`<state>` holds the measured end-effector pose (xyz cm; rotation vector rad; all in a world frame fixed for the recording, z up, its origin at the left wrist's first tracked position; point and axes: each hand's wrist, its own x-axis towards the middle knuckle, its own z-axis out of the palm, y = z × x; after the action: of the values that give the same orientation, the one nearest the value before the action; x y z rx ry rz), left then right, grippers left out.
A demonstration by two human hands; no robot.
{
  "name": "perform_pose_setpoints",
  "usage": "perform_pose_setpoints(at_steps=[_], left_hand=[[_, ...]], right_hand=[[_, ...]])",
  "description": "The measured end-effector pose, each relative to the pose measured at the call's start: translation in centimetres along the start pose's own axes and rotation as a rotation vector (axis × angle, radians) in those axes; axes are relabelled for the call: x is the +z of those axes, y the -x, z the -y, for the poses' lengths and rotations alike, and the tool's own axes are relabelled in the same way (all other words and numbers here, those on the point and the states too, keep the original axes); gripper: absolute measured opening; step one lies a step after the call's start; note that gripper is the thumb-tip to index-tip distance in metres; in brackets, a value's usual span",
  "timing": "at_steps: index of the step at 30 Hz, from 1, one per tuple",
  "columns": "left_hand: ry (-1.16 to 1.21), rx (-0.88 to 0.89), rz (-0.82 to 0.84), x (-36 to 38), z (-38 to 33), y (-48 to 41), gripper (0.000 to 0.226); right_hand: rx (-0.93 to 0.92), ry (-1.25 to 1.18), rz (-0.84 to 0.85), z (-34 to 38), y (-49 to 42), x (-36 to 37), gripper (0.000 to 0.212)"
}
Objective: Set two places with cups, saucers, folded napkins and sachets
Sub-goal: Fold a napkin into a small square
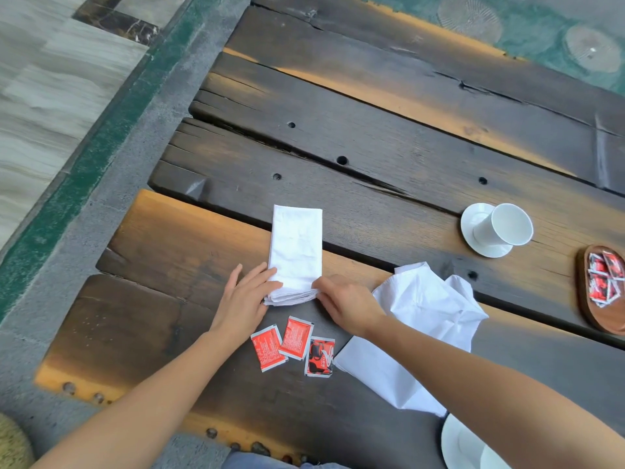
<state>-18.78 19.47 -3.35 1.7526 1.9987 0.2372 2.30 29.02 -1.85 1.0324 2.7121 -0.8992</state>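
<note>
A white napkin folded into a long narrow strip lies on the dark wooden table. My left hand pinches its near left corner and my right hand pinches its near right corner. Three red sachets lie side by side just below the hands. A second white napkin lies crumpled and unfolded under my right forearm. A white cup stands on a white saucer at the right. Another saucer shows at the bottom right, partly hidden by my right arm.
A wooden oval tray with several red sachets sits at the right edge. The table's left end runs diagonally beside a grey stone kerb and a green strip. Bolt holes dot the planks.
</note>
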Motion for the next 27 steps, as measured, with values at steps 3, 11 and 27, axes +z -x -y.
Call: perform_pose_setpoints(at_steps=[3,11,27], left_hand=[[0.102,-0.030,-0.056,-0.1,-0.4,0.3,0.035],[0.200,-0.081,0.077,-0.5,-0.2,1.1,0.041],[0.157,0.132,0.010,0.3,-0.1,0.6,0.043]], right_hand=[[-0.012,-0.043,0.011,-0.3,0.8,0.2,0.039],[-0.133,0.045,0.023,-0.9,0.2,-0.4,0.035],[0.094,-0.157,0.068,0.0,0.0,-0.8,0.009]])
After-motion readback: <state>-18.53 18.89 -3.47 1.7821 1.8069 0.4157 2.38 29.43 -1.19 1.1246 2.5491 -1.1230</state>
